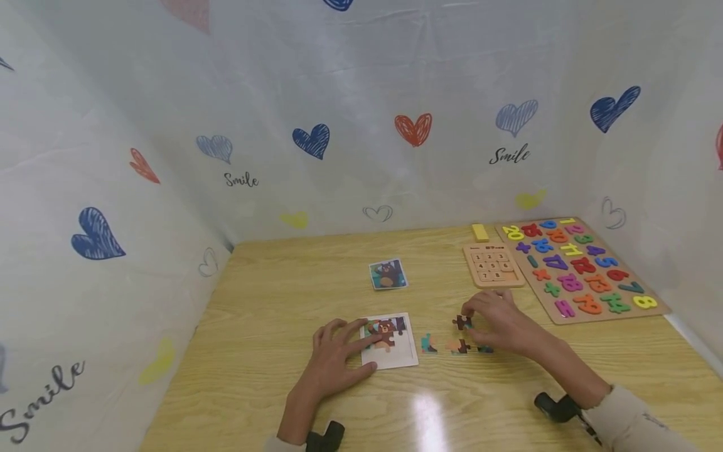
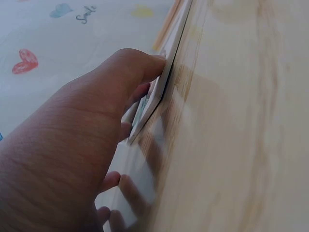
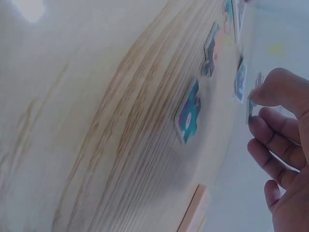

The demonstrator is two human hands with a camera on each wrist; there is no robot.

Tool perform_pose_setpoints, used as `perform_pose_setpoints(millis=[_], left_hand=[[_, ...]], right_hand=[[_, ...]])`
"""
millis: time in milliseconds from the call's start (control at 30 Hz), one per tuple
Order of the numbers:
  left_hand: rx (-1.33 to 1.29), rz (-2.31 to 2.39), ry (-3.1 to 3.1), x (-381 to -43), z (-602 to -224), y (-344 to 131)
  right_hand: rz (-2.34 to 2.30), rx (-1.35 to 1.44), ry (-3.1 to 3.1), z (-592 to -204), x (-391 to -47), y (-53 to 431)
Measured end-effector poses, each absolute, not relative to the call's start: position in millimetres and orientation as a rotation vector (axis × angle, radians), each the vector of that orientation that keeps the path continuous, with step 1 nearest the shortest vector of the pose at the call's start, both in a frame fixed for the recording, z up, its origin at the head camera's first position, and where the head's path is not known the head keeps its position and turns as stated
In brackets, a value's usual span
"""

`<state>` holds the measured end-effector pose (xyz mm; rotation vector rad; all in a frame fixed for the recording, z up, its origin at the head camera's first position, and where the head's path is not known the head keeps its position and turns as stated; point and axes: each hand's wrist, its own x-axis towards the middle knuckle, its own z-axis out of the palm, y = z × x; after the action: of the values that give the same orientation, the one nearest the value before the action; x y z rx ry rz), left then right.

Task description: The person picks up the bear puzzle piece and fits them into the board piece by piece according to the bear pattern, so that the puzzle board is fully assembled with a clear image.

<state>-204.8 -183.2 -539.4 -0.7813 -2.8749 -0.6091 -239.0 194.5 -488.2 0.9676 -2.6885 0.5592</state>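
My left hand (image 1: 339, 358) lies spread at the left side of a white puzzle tray (image 1: 398, 356), fingertips on it and thumb at its near edge. Inside the tray, joined pieces form part of a brown bear picture (image 1: 386, 328). Between thumb and index finger, my right hand (image 1: 499, 320) pinches a small jigsaw piece (image 3: 250, 110), mostly hidden by the fingers. A dark brown piece (image 1: 462, 322) shows at those fingertips in the head view. Below the hand are a teal-and-dark piece (image 3: 188, 113) and a brown-and-peach piece (image 1: 460, 346). Closer to the tray sits a teal-and-orange piece (image 1: 429, 343).
Behind the tray lies a bear picture card (image 1: 388, 274). At the back right are a wooden number slide puzzle (image 1: 493, 266), a yellow block (image 1: 480, 233) and a board of coloured numbers (image 1: 582, 267). A heart-printed curtain (image 1: 361, 169) encloses the table.
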Motion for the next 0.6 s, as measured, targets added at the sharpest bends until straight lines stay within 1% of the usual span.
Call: perform_pose_setpoints(millis=[600], left_hand=[[-0.781, -0.589, -2.884, -205.8, -540.7, -184.4]], right_hand=[[0.580, 1.077, -2.700, -477.0, -241.6, 157.3]])
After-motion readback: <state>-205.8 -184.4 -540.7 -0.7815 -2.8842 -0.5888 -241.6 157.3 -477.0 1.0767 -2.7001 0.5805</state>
